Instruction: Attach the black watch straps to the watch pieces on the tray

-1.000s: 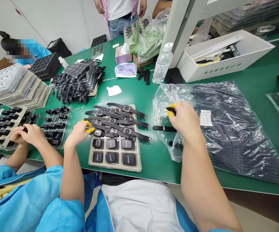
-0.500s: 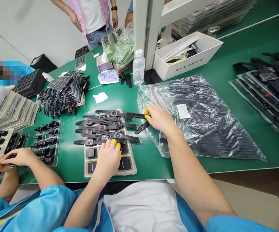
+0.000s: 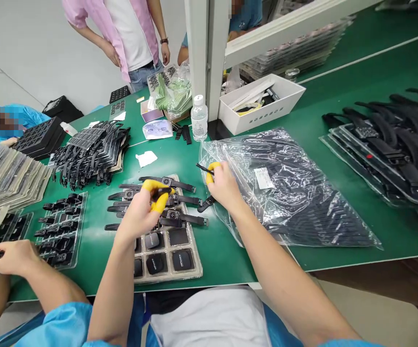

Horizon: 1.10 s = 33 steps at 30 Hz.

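My left hand (image 3: 143, 207), with yellow finger cots, holds a black watch body (image 3: 157, 193) lifted above the beige tray (image 3: 190, 270). The tray carries black watch bodies in its near pockets, and several strapped watches (image 3: 172, 184) lie across its far half. My right hand (image 3: 223, 185), also in yellow cots, pinches a thin black strap (image 3: 203, 168) at the mouth of the clear plastic bag (image 3: 284, 188) full of black straps. Another loose strap (image 3: 206, 204) lies on the green table just below that hand.
A co-worker's hands (image 3: 2, 258) work at my left over trays of black parts (image 3: 62, 226). A pile of black straps (image 3: 89, 149), stacked trays (image 3: 2, 173), a water bottle (image 3: 199, 118), a white box (image 3: 262, 103) and a standing person (image 3: 125, 38) lie beyond. More watches (image 3: 385, 140) sit at right.
My left hand has lifted a watch body off the tray. My right hand has raised a strap away from the tray's edge. The view shifted up and right.
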Each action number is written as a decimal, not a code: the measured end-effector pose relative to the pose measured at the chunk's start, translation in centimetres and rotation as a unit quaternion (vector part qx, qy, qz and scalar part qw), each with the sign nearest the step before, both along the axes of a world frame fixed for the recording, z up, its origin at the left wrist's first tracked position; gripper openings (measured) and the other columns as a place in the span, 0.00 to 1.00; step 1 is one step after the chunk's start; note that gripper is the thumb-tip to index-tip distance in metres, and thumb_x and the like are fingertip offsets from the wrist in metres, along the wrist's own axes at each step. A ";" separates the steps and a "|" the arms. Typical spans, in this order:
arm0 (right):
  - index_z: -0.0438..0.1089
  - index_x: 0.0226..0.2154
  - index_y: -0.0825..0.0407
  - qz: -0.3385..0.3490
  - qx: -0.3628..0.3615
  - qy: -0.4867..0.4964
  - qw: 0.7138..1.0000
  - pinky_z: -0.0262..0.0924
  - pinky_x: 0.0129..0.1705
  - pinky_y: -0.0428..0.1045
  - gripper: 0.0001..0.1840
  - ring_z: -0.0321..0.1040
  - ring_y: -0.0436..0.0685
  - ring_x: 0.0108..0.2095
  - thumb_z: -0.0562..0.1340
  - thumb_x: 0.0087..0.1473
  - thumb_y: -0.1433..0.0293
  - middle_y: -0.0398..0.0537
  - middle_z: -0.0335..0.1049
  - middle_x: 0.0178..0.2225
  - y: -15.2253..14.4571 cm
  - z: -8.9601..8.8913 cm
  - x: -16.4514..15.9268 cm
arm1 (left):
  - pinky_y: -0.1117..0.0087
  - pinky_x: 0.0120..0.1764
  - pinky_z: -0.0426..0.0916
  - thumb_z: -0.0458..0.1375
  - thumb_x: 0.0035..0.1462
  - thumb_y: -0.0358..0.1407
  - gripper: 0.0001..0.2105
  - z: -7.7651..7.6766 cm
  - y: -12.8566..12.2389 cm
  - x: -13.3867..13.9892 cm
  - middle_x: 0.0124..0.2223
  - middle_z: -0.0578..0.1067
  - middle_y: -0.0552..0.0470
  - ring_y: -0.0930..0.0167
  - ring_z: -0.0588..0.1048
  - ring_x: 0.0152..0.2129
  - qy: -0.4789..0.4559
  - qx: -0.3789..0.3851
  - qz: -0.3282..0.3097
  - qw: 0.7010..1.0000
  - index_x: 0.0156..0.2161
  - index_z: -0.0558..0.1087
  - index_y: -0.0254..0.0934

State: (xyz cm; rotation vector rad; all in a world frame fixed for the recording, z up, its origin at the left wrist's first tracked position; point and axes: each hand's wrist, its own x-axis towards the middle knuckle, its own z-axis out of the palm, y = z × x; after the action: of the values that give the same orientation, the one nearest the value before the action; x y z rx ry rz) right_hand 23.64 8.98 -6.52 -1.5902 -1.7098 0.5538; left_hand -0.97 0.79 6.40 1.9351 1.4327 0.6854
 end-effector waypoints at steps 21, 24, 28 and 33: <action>0.65 0.39 0.48 0.312 -0.282 0.488 0.764 0.52 0.20 0.46 0.20 0.56 0.48 0.16 0.67 0.60 0.51 0.36 0.68 0.20 -6.8 4.5 -5.2 | 0.56 0.62 0.72 0.50 0.55 0.22 0.30 -7.6 1.7 0.7 0.60 0.76 0.43 0.63 0.75 0.59 -0.064 0.138 -0.060 0.987 0.63 0.69 0.39; 0.65 0.37 0.49 0.321 -0.301 0.487 0.754 0.45 0.18 0.45 0.19 0.51 0.47 0.14 0.67 0.60 0.51 0.35 0.66 0.18 -6.7 4.3 -5.0 | 0.56 0.63 0.72 0.49 0.56 0.22 0.30 -7.5 1.8 0.5 0.61 0.76 0.42 0.63 0.74 0.60 -0.054 0.143 -0.091 0.984 0.63 0.70 0.39; 0.64 0.35 0.48 0.300 -0.304 0.511 0.746 0.42 0.17 0.44 0.18 0.49 0.46 0.14 0.68 0.59 0.54 0.34 0.64 0.17 -6.5 4.4 -4.9 | 0.56 0.63 0.72 0.48 0.61 0.23 0.26 -7.3 1.7 0.4 0.61 0.76 0.42 0.63 0.75 0.60 -0.052 0.157 -0.104 0.981 0.63 0.71 0.38; 0.64 0.34 0.48 0.295 -0.329 0.537 0.719 0.40 0.16 0.43 0.18 0.46 0.45 0.13 0.69 0.57 0.55 0.33 0.62 0.15 -6.4 4.9 -4.9 | 0.57 0.63 0.72 0.48 0.64 0.25 0.23 -7.2 1.6 0.7 0.60 0.76 0.41 0.63 0.75 0.59 -0.053 0.152 -0.095 0.982 0.62 0.71 0.37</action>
State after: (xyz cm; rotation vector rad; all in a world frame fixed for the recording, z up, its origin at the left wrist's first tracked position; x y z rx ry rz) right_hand 18.76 2.60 -1.65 -0.6510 -1.0214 2.1021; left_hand -0.29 2.40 -0.80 2.1963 1.1103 0.9456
